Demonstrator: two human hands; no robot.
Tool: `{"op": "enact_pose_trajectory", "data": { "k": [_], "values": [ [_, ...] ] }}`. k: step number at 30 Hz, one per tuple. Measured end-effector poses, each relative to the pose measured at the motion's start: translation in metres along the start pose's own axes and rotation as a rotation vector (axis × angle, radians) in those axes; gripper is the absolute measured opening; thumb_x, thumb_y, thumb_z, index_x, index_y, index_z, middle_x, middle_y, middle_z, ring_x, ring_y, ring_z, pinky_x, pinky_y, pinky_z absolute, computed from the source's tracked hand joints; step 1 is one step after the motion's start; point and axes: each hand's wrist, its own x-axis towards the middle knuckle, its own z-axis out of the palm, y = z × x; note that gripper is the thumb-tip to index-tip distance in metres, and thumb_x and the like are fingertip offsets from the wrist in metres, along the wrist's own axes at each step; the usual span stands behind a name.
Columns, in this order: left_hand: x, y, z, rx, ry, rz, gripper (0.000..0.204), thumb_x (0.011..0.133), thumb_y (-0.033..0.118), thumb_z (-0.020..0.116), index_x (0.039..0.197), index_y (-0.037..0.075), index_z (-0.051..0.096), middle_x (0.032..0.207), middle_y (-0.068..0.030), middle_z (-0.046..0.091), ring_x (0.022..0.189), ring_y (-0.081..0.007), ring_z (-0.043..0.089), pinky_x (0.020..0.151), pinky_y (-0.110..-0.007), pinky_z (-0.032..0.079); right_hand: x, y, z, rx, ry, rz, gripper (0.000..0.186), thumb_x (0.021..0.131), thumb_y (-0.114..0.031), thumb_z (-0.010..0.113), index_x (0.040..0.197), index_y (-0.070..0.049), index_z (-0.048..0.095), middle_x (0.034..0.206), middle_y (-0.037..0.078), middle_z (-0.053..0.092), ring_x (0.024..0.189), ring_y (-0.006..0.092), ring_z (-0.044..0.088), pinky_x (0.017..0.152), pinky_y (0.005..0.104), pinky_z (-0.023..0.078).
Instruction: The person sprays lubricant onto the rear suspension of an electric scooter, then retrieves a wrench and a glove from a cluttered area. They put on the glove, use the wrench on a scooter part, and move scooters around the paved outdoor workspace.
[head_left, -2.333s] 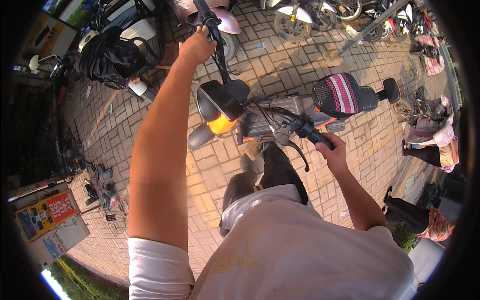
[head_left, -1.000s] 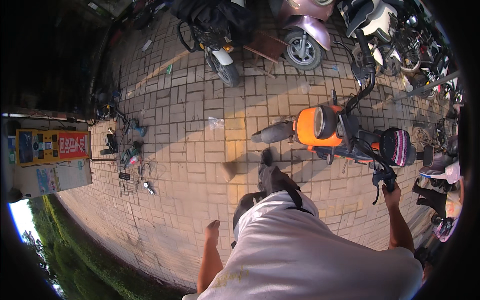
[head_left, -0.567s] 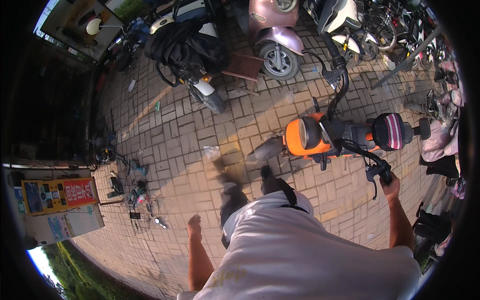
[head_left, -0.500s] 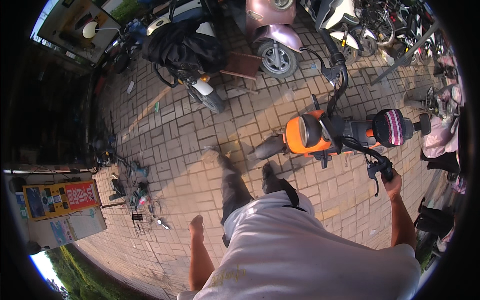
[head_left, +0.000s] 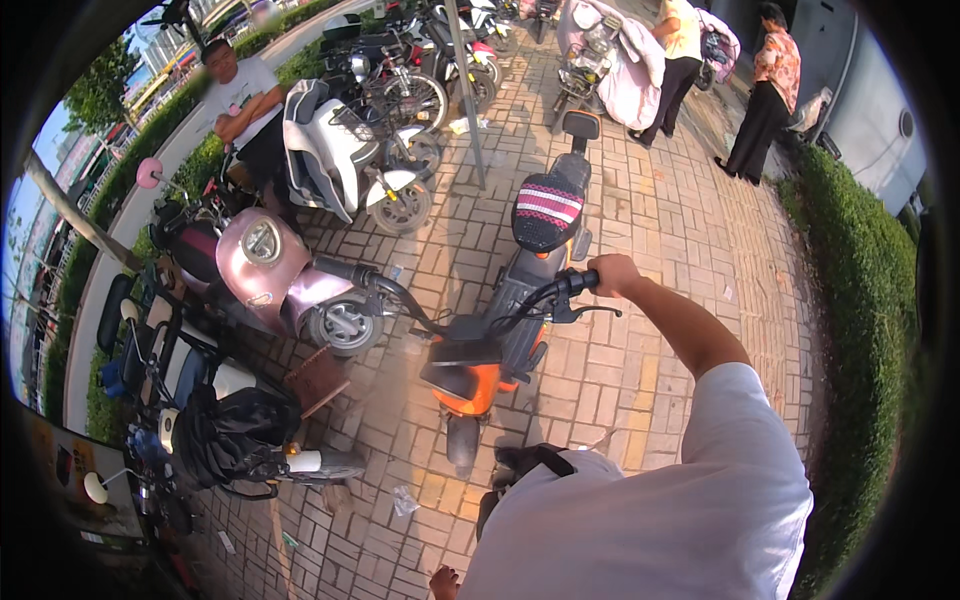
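Note:
My right hand point(head_left: 615, 275) is closed around the right handlebar grip of an orange and black electric bike point(head_left: 487, 372). The brake lever point(head_left: 592, 312) sticks out beside my fingers. The bike stands upright in front of me, its front wheel point(head_left: 462, 440) toward me. A black seat cover point(head_left: 549, 212) with pink and white stripes lies on its saddle. The left grip point(head_left: 345, 270) has no hand on it. My left hand point(head_left: 444, 583) hangs low at the bottom edge, partly cut off, fingers loosely bent with nothing visible in them.
A pink scooter point(head_left: 262, 245), a white scooter point(head_left: 335, 140) and a dark-draped scooter point(head_left: 235, 430) are parked at left. A person with folded arms point(head_left: 250, 100) is behind them. Two people point(head_left: 765, 90) stand far right, near a hedge point(head_left: 850, 240). A pole point(head_left: 465, 100) rises ahead.
My view has swung to the right, so the bike now lies straight ahead and the hedge shows. My right hand keeps its hold on the handlebar grip. My left hand has dropped toward the lower edge.

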Motion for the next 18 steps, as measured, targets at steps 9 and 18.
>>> {"op": "enact_pose_trajectory", "data": {
  "k": [9,18],
  "values": [
    [0.005,0.265,0.038,-0.112,-0.360,0.237,0.043,0.085,0.031,0.064,0.119,0.005,0.058,0.087,-0.0008,0.061,0.077,-0.0081,0.054,0.065,-0.026,0.043,-0.013,0.004,0.015,-0.037,0.167,0.107,0.033,0.063,-0.022,0.068,0.096,-0.015,0.066,0.102,0.008,0.058,0.109,0.0274,0.050,0.091,0.0466,0.040],
    [-0.217,0.577,0.263,-0.474,-0.902,0.588,0.042,0.093,0.022,0.055,0.125,-0.003,0.047,0.121,-0.0159,0.055,0.109,-0.0275,0.056,0.100,-0.040,0.042,-0.081,0.029,0.024,0.370,0.525,-0.356,0.059,0.069,-0.021,0.072,0.123,-0.011,0.050,0.131,0.009,0.046,0.126,0.0281,0.038,0.099,0.0505,0.031]
  ]
}}
